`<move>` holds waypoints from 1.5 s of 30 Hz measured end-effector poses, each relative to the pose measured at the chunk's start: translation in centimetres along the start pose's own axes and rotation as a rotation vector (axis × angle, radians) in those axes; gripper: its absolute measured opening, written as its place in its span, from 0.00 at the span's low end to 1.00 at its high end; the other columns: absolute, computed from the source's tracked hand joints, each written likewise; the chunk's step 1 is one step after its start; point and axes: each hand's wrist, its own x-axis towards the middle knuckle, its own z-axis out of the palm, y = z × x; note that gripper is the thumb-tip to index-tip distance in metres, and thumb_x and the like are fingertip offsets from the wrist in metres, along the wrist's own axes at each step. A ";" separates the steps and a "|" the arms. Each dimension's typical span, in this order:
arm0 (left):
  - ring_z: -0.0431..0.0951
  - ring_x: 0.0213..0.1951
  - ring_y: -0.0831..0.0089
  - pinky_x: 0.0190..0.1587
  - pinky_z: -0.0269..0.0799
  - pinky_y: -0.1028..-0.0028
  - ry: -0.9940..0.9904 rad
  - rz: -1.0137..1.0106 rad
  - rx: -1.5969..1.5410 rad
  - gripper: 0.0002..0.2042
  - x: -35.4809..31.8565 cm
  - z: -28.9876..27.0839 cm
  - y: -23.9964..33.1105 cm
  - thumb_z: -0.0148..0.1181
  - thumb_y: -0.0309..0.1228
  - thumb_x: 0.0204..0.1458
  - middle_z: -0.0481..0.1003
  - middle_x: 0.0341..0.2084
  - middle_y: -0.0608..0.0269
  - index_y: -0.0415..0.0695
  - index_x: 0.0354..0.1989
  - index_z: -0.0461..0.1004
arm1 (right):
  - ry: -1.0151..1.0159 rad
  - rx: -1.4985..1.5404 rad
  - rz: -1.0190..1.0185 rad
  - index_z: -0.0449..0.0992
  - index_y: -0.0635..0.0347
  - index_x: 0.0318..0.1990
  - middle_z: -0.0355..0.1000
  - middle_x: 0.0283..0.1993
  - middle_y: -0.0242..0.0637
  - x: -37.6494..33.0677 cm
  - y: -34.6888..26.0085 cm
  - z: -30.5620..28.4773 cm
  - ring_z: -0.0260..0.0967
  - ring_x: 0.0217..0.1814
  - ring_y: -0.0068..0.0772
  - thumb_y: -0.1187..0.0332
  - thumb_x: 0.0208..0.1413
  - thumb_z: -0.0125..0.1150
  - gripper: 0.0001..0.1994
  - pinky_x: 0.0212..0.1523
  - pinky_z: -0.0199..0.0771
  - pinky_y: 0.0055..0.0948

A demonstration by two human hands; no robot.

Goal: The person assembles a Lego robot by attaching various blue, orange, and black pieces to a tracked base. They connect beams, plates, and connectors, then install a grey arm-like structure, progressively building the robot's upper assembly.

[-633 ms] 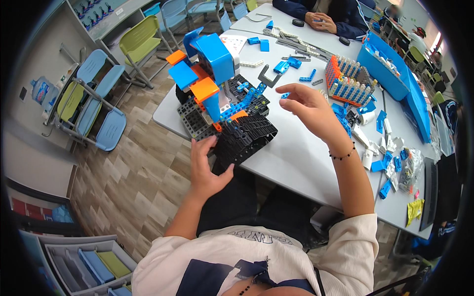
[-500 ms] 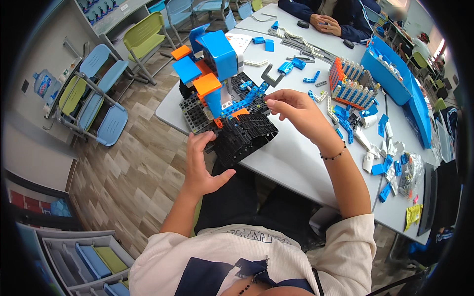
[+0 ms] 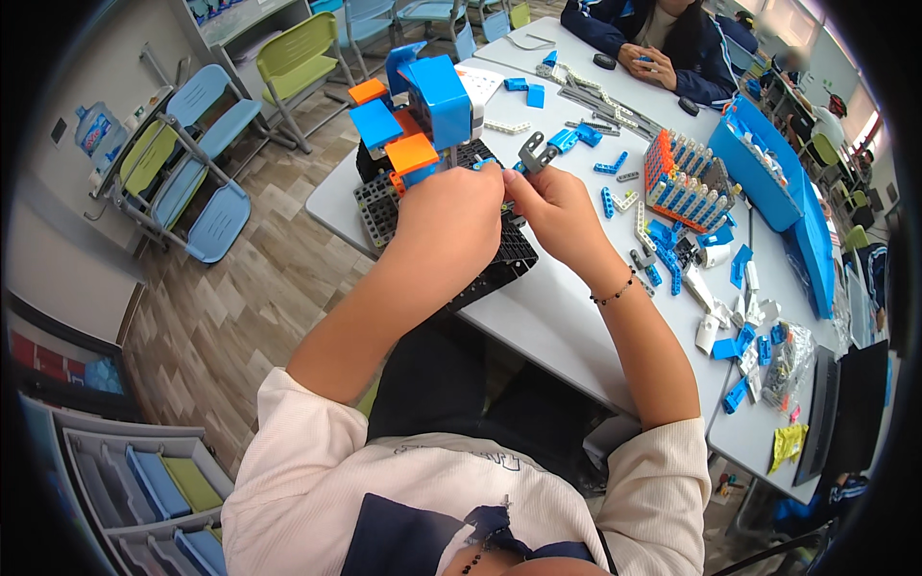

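Both hands [image 3: 499, 216] now on blocky plastic model [image 3: 432, 154]

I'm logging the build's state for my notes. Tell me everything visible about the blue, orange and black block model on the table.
The blue, orange and black plastic block model stands upright near the corner of the grey table. Blue and orange boxy blocks stack on top; black and grey gridded plates form its base, which reaches the table's edge. The left hand covers its middle from the front, and the right hand meets it beside the left, fingers pinched at a small blue part. Loose blue and white pieces lie to its right.
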 end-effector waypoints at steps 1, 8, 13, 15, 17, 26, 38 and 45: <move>0.78 0.27 0.53 0.30 0.72 0.58 0.001 -0.019 0.038 0.06 0.1 0.2 0.2 0.54 0.28 0.53 0.75 0.20 0.48 0.38 0.31 0.73 | 0.009 -0.027 -0.012 0.75 0.73 0.22 0.66 0.14 0.49 -0.1 -0.2 0.0 0.65 0.16 0.38 0.56 0.56 0.57 0.24 0.20 0.63 0.35; 0.80 0.20 0.60 0.21 0.73 0.63 0.071 -0.030 0.183 0.06 0.0 1.3 0.6 0.55 0.28 0.51 0.75 0.15 0.56 0.37 0.29 0.73 | 0.061 -0.146 -0.023 0.74 0.72 0.18 0.66 0.13 0.52 -0.6 -1.5 0.0 0.66 0.15 0.46 0.58 0.53 0.58 0.22 0.20 0.63 0.37; 0.78 0.21 0.56 0.23 0.73 0.61 0.087 -0.099 0.139 0.08 -0.1 1.6 0.7 0.55 0.31 0.52 0.74 0.15 0.53 0.38 0.26 0.71 | 0.050 -0.179 -0.028 0.73 0.72 0.17 0.65 0.12 0.50 -0.7 -1.6 -0.3 0.64 0.13 0.45 0.59 0.52 0.59 0.22 0.18 0.61 0.36; 0.78 0.22 0.55 0.24 0.73 0.61 0.091 -0.105 0.125 0.08 -0.1 1.7 0.7 0.56 0.31 0.51 0.74 0.15 0.52 0.38 0.26 0.71 | 0.078 -0.131 -0.076 0.73 0.72 0.17 0.65 0.12 0.49 -1.0 -1.6 -0.2 0.63 0.12 0.44 0.60 0.52 0.59 0.21 0.17 0.61 0.36; 0.80 0.22 0.59 0.23 0.75 0.63 0.106 -0.063 0.138 0.06 -0.2 1.9 0.6 0.57 0.28 0.49 0.75 0.16 0.54 0.37 0.28 0.71 | 0.109 -0.093 -0.105 0.72 0.71 0.17 0.64 0.12 0.49 -1.3 -1.7 -0.1 0.63 0.12 0.45 0.60 0.52 0.59 0.21 0.17 0.61 0.37; 0.80 0.28 0.54 0.31 0.75 0.60 0.085 -0.156 0.089 0.07 -0.4 1.0 -0.8 0.56 0.28 0.48 0.76 0.21 0.49 0.36 0.30 0.73 | 0.000 0.219 0.060 0.80 0.69 0.26 0.72 0.17 0.37 -1.8 0.6 0.4 0.66 0.20 0.21 0.52 0.57 0.58 0.23 0.22 0.65 0.26; 0.79 0.27 0.54 0.32 0.75 0.61 0.002 -0.200 0.024 0.10 -0.4 0.4 -1.3 0.58 0.34 0.46 0.77 0.20 0.51 0.39 0.29 0.76 | -0.179 0.066 -0.014 0.79 0.70 0.29 0.72 0.18 0.42 -0.1 1.0 0.9 0.66 0.19 0.25 0.51 0.56 0.60 0.23 0.20 0.63 0.30; 0.79 0.27 0.54 0.30 0.74 0.61 0.045 -0.181 0.004 0.11 -0.5 0.5 -1.5 0.61 0.37 0.48 0.76 0.20 0.52 0.40 0.26 0.75 | -0.074 -0.073 -0.180 0.77 0.69 0.26 0.70 0.17 0.46 0.3 0.0 0.8 0.67 0.18 0.39 0.55 0.55 0.62 0.21 0.22 0.64 0.34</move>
